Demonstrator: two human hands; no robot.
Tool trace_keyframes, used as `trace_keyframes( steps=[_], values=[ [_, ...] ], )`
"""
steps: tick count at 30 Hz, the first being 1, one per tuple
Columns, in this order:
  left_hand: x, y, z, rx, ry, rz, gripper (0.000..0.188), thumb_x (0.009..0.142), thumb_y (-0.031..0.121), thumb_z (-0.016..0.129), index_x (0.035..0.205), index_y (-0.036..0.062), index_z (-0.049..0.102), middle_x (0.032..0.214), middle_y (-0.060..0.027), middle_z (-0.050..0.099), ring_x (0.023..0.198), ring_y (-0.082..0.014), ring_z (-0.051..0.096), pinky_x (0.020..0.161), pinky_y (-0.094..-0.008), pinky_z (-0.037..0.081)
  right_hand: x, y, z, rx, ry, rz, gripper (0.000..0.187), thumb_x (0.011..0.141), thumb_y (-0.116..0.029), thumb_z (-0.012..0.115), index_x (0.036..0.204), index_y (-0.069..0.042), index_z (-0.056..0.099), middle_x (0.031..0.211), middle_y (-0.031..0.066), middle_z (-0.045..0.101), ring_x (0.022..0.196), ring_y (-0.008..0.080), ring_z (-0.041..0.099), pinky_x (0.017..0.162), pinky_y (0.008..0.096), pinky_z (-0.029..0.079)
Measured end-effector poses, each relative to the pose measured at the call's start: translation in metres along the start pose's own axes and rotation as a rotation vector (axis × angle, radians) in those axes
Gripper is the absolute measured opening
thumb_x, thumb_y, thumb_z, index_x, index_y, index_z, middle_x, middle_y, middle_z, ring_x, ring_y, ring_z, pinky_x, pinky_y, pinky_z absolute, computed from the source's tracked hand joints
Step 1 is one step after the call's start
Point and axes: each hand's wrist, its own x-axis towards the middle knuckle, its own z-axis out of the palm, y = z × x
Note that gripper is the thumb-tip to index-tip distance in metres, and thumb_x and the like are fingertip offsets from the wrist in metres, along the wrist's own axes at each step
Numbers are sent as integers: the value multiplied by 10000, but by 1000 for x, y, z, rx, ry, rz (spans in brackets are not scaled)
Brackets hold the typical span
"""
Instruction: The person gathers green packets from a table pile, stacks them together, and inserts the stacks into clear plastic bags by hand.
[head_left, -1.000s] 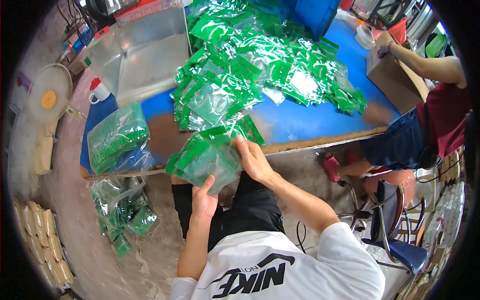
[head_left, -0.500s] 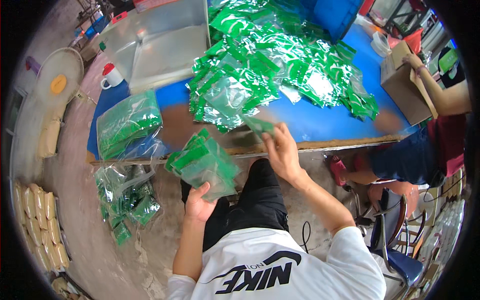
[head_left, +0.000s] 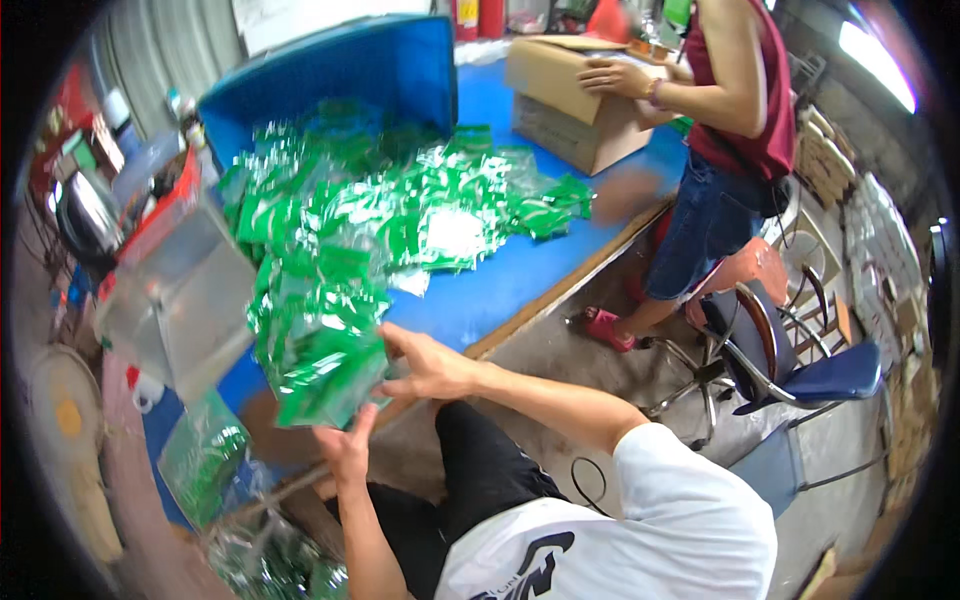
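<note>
A stack of flat green-and-clear plastic packets (head_left: 335,378) is in my left hand (head_left: 346,452), whose thumb and fingers close on its near edge. My right hand (head_left: 432,364) grips the right edge of the same stack, its thumb close to the left one. The stack is held at the near edge of the blue table, in front of a large heap of similar packets (head_left: 330,220). Some blur hides the single packets within the stack, and my fingers beneath it are hidden.
A blue bin (head_left: 340,65) lies on its side behind the heap. A co-worker in a dark red top (head_left: 740,70) has a hand on a cardboard box (head_left: 570,110). A clear bag of green packets (head_left: 203,455) lies at left; a blue chair (head_left: 825,375) stands right.
The view has swung right, showing more of the co-worker and the bin. My right hand, earlier apart with one packet, has come to the stack in my left hand.
</note>
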Motion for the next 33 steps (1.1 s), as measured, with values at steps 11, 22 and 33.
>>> trace_keyframes(
  steps=[11,22,33],
  values=[
    [32,-22,30,-102,-137,165,1015,743,-41,803,1540,43,180,1343,-121,521,1188,-216,555,1006,-348,469,-11,36,21,56,146,-5,629,801,-134,729,1316,-17,387,1148,282,577,1134,423,573,917,460,469],
    [-14,5,14,65,-247,-130,278,782,73,830,1023,-15,721,957,-51,733,854,-119,650,787,-293,520,-40,21,-2,263,-159,82,579,775,-170,831,1267,-3,577,1150,100,679,1047,176,605,919,348,495],
    [-52,13,-15,261,-412,-228,394,757,115,839,1095,-17,686,979,-76,726,899,-127,648,825,-323,524,-11,-37,-11,-114,-470,-81,250,843,-190,745,969,-28,600,789,160,643,742,378,632,648,447,486]
  ],
)
